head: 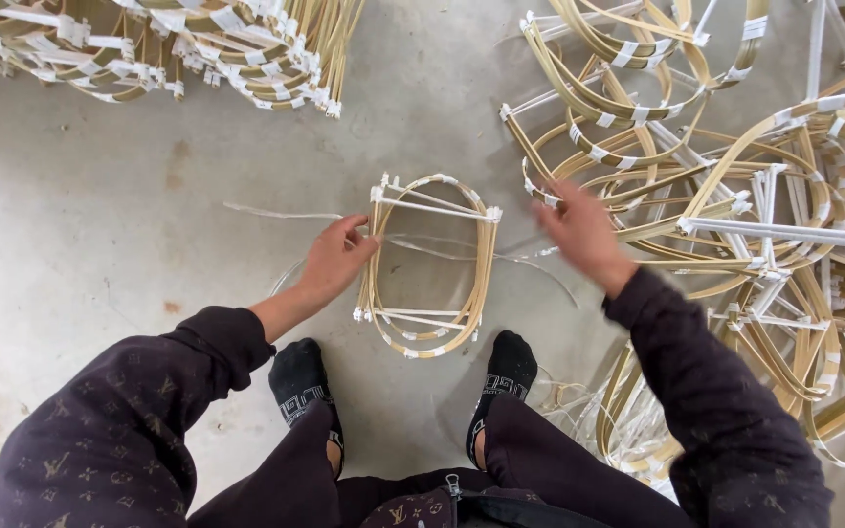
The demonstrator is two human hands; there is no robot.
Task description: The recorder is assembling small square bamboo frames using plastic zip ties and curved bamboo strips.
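Left hand (pixel 334 259) pinching the left side of an oval bamboo frame (pixel 429 264) on the concrete floor (pixel 100 215) between both feet, right hand (pixel 579 230) (blurred) fingers spread, holding nothing, beside the loose frame pile (pixel 735 196) at right

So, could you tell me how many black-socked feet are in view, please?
2: the left foot is below the left hand, and the right foot is below the oval bamboo frame.

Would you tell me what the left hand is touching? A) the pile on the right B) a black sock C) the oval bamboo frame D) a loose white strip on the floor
C: the left hand grips the frame at its left rim.
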